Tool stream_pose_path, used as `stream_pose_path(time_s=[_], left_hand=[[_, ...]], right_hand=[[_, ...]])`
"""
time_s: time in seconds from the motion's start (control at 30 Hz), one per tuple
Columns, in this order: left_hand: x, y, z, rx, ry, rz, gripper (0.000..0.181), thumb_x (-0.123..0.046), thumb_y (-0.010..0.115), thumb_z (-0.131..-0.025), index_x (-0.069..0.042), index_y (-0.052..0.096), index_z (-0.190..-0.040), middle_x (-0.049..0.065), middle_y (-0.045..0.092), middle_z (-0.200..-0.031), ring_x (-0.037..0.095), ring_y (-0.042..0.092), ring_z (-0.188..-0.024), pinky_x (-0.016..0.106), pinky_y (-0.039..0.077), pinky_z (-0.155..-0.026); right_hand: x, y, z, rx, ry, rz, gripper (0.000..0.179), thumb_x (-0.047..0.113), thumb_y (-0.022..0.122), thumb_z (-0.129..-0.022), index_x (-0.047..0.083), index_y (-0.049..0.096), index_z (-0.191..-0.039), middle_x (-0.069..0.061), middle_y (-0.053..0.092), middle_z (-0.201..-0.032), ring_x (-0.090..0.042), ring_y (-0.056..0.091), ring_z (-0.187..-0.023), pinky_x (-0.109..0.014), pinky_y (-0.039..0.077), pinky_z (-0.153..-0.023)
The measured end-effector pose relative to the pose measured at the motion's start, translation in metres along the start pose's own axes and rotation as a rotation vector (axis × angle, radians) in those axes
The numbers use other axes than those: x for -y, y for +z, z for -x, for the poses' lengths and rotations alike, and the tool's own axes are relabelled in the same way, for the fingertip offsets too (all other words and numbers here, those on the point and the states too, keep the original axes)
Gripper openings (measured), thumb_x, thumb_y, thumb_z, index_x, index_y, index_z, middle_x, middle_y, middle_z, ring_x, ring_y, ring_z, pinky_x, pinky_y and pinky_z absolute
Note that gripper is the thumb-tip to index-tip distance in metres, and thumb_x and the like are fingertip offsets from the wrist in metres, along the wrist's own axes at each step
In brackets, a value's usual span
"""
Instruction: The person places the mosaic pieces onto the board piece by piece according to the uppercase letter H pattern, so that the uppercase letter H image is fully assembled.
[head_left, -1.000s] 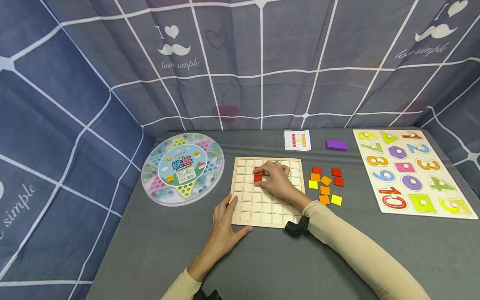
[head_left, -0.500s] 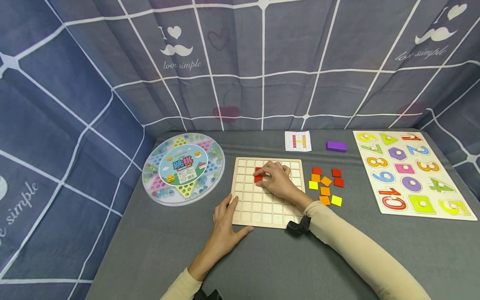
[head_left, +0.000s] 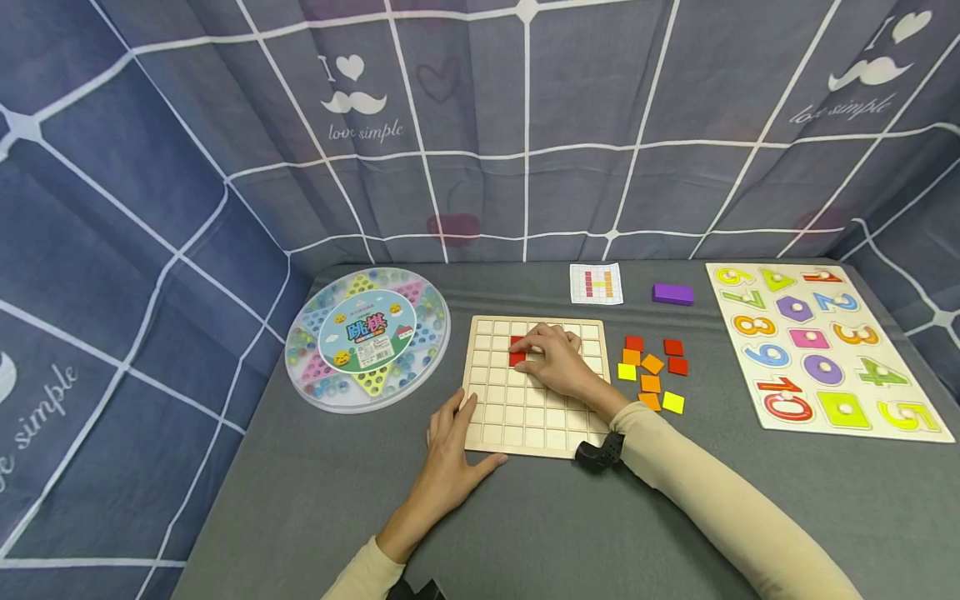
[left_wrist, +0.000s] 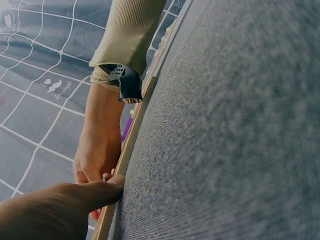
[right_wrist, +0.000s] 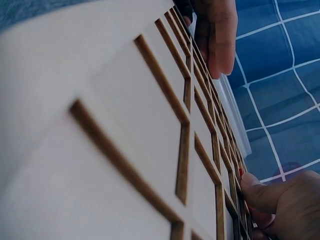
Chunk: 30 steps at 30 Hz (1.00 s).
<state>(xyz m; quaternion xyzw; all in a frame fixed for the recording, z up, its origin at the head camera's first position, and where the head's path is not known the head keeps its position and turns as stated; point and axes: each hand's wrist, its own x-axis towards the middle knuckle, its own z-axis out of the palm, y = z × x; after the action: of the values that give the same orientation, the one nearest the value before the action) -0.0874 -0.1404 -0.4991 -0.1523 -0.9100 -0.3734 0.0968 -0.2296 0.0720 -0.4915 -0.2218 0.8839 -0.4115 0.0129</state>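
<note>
A wooden grid board (head_left: 495,415) lies in front of me in the head view, with red square tiles (head_left: 517,359) in its upper middle cells. My right hand (head_left: 558,360) is over these tiles, its fingers bent and its thumb and forefinger at the lower red tile, pinching it. The hand hides part of the board. In the right wrist view a sliver of red (right_wrist: 241,172) shows by the right thumb (right_wrist: 262,192). My left hand (head_left: 446,458) rests along the board's left side and near corner, fingers straight; the left wrist view shows its thumb (left_wrist: 102,192) at the edge.
Several loose red, orange and yellow tiles (head_left: 650,382) lie right of the board. Behind it are a small pattern card (head_left: 575,296) and a purple block (head_left: 672,293). A number puzzle board (head_left: 765,392) is far right; a round Chinese checkers set (head_left: 366,329) stands left.
The right thumb and fingers shift very slightly on the red tiles. The left hand and the board keep their places, while the head view drifts a little.
</note>
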Motion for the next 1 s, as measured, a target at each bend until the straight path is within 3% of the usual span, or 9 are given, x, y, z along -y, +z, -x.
stream_pose_path(time_s=[0.67,1.0], left_hand=[[-0.001,0.001,-0.002,0.010,0.012,0.005,0.093,-0.026,0.089,-0.071,0.002,0.040,-0.146,0.027,0.033,-0.151,0.042,0.031,-0.133,0.059,0.028,-0.101],[0.001,0.000,0.001,-0.001,0.014,-0.006,0.093,-0.026,0.088,-0.072,0.001,0.040,-0.146,0.028,0.032,-0.151,0.042,0.033,-0.131,0.059,0.029,-0.101]], right_hand=[[0.000,-0.001,0.002,-0.025,-0.010,0.006,0.026,0.020,0.080,-0.082,0.019,0.073,-0.107,0.003,0.061,-0.101,-0.022,0.045,-0.104,-0.050,0.016,-0.097],[0.004,-0.011,0.006,0.046,-0.026,0.020,0.030,0.023,0.079,-0.083,0.018,0.072,-0.112,0.002,0.061,-0.107,-0.021,0.046,-0.108,-0.049,0.018,-0.095]])
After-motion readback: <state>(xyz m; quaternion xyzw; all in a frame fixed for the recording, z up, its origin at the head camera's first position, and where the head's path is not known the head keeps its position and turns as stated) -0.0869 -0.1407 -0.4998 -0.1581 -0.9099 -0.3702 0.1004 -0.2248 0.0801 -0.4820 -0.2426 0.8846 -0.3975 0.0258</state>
